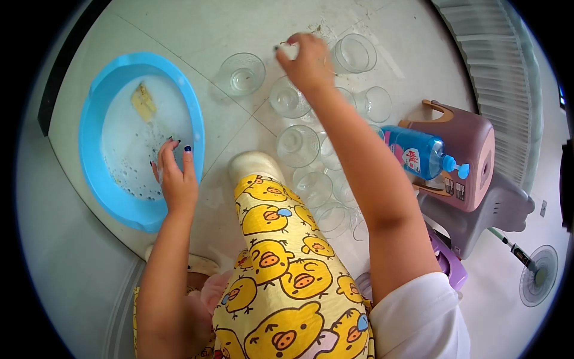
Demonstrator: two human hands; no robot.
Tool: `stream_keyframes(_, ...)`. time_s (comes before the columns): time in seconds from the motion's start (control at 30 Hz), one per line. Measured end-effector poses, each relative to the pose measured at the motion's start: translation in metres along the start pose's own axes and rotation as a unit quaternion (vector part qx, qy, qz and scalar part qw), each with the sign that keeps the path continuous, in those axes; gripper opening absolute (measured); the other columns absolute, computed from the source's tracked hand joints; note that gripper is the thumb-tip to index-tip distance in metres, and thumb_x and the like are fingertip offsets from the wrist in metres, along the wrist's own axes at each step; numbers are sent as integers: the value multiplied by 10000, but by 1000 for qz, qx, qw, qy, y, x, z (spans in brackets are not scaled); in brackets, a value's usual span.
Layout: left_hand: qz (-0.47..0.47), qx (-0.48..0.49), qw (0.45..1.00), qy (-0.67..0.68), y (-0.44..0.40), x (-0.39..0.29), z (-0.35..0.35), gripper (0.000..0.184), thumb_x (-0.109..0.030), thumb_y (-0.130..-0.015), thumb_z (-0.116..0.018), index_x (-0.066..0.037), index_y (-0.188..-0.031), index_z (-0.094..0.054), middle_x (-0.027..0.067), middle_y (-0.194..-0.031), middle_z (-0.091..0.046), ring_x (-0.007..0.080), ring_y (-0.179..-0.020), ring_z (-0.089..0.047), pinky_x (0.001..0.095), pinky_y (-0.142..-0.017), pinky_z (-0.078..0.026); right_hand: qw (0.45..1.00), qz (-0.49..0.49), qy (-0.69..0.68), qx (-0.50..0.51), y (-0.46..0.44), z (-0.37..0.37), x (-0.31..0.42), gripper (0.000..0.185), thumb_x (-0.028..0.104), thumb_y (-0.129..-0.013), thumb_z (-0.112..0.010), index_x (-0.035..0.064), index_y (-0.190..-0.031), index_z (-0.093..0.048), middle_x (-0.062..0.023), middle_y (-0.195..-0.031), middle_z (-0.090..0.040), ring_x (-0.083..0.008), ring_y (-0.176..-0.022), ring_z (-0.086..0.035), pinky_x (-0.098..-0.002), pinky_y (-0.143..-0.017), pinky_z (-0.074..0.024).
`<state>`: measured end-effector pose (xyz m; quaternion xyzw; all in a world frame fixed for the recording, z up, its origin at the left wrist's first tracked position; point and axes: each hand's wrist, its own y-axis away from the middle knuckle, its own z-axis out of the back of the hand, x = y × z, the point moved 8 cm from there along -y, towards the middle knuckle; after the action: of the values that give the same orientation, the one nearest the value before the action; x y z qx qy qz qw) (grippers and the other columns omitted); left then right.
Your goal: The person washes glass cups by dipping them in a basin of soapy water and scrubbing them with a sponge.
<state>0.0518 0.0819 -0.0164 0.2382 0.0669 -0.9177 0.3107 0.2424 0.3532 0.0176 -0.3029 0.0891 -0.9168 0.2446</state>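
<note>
Near the floor's left edge (72, 90), left hand (176, 179) over basin (95, 113), its grip released; right hand (310, 66) by glasses (357, 55), grip unclear.

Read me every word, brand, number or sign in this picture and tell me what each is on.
No text reads clearly enough to quote.
Blue bottle: red characters on a white label, too small and blurred.
Mauve plastic item: small dark labels, too small.
Fan: faint marks on the dark part of its handle, too small.
</note>
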Motion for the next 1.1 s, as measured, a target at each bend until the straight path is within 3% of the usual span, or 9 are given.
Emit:
stream_keyframes(0.13,-11,-6,1000,5,0,-1,0,289,-256,-889,-451,-54,-1094,-477,115,-1145,-521,290,-1103,-456,439,-980,-248,971,-1,198,-135,-4,55,-25,712,345,-595,-747,32,-1156,-439,-156,-1131,-496,-305,-1042,-457,-367,-916,-338)
stream_keyframes(0.17,-12,-5,1000,8,0,-2,-1,289,-256,-889,-451,-54,-1094,-477,115,-1145,-521,290,-1103,-456,439,-980,-248,973,-85,196,-87,-5,56,-57,888,380,-564,-768,12,-1252,-344,-217,-1251,-384,-357,-1156,-367,-442,-939,-308)
stream_keyframes(0.3,-12,-11,1000,3,-2,-2,1,276,-234,-885,-456,-48,-1087,-481,119,-1132,-527,291,-1090,-463,422,-974,-259,966,-198,164,-5,2,44,-98,1045,412,-546,-781,-25,-1310,-218,-223,-1248,-375,-359,-1138,-380,-439,-938,-326)
stream_keyframes(0.53,-15,-5,1000,11,-3,0,2,281,-241,-887,-454,-47,-1088,-481,123,-1129,-529,290,-1082,-469,423,-972,-264,952,-279,120,-43,10,40,-112,1039,379,-521,-796,-17,-1301,-236,-213,-1185,-413,-360,-1076,-427,-426,-911,-365)
stream_keyframes(0.67,18,21,999,25,-3,7,-2,309,-295,-880,-457,-91,-1112,-459,70,-1202,-490,260,-1162,-414,499,-1022,-166,960,-253,97,-67,8,47,-107,979,324,-531,-783,-10,-1289,-260,-209,-1170,-421,-357,-1070,-425,-424,-922,-356)
stream_keyframes(0.73,-20,-8,1000,10,-3,-1,3,290,-253,-891,-451,-40,-1085,-483,136,-1124,-528,300,-1070,-469,397,-964,-283,963,-247,68,-85,10,52,-104,962,310,-532,-776,-6,-1285,-268,-210,-1166,-422,-356,-1069,-421,-424,-931,-346)
stream_keyframes(0.83,-12,-2,1000,21,-3,-1,4,295,-232,-882,-470,-33,-1100,-481,141,-1130,-524,305,-1072,-464,390,-956,-303,975,-155,69,-144,10,68,-79,933,278,-523,-775,3,-1272,-290,-205,-1158,-423,-350,-1057,-424,-418,-931,-345)
stream_keyframes(0.9,-4,-6,999,40,-2,-3,7,298,-210,-877,-482,-28,-1112,-477,140,-1136,-521,296,-1081,-462,379,-952,-314,983,-18,85,-161,10,81,-44,938,230,-498,-789,8,-1268,-300,-194,-1161,-423,-343,-1064,-425,-405,-924,-358)
stream_keyframes(1.1,15,-13,987,158,0,-5,14,358,-152,-835,-543,-27,-1155,-444,125,-1176,-495,261,-1133,-433,372,-989,-290,985,106,-58,-124,21,101,32,1009,192,-513,-815,36,-1313,-220,-158,-1231,-366,-278,-1111,-421,-392,-914,-372)
